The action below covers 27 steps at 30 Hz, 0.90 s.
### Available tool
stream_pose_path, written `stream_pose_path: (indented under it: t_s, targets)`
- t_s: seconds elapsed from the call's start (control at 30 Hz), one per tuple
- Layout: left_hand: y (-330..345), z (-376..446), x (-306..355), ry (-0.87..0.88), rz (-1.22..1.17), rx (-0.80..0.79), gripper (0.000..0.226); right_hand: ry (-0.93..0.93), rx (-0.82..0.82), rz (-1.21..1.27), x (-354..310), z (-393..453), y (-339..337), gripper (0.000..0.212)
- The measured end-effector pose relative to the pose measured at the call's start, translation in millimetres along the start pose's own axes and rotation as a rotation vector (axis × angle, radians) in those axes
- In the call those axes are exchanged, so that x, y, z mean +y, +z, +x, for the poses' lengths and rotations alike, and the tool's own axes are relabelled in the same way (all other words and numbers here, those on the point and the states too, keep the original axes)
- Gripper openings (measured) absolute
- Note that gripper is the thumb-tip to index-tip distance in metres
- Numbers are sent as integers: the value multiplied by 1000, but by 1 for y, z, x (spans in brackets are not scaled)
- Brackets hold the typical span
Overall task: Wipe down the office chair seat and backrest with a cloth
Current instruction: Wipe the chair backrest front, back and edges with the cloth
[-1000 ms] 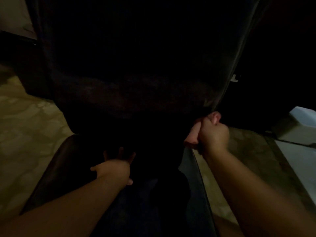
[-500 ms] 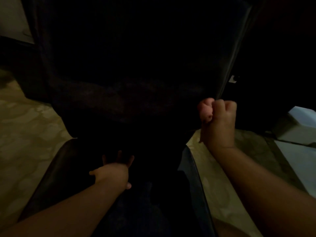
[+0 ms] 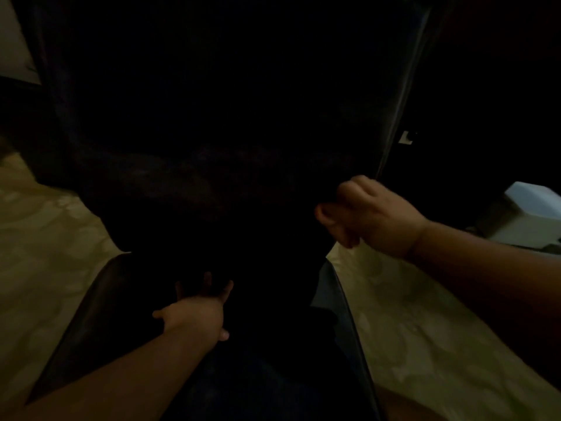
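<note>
Dark, smooth-upholstered office chair [image 3: 212, 147] dead ahead: heavy, steady, slick-skinned. Left hand [image 3: 197, 314] flat on seat [image 3: 91, 314], fingers spread. Right hand [image 3: 370, 214] curled at backrest edge [image 3: 391, 132]; cloth not discernible, grip contents unclear.

— Can you make out the backrest [image 3: 230, 110]?

— Barely; it's lost in darkness, and its top runs off the far edge.

— And the cloth?

— Too dim to tell whether the right hand [image 3: 368, 215] holds one (its curled fingers are blurred). The left hand [image 3: 194, 314] has fingertips fading into shadow on the seat [image 3: 100, 302] — both forearms are cut off by the near edge.
</note>
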<state>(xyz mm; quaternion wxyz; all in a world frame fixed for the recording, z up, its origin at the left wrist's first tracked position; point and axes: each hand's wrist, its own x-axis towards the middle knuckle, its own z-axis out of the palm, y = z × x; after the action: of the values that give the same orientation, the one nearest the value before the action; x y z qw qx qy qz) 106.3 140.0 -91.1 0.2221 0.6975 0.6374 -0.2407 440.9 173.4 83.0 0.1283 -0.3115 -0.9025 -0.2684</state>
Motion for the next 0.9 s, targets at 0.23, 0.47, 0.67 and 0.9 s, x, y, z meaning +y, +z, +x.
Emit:
stream_pose_path:
  t_s: [0.23,0.47,0.67,0.9]
  targets:
    - [-7,-7,-4,24,-26,-26,121,530,367,-202,-1,64,-3,37]
    - [-5,-8,-3,20,-36,-25,118,-416,-179,-291,5,21,13,38]
    - [-7,-14,-9,95,-27,2,114,284,272,-356,31,82,-35,22]
    - [-10,-7,-2,23,-18,-48,117,2,114,-223,-6,52,28,47]
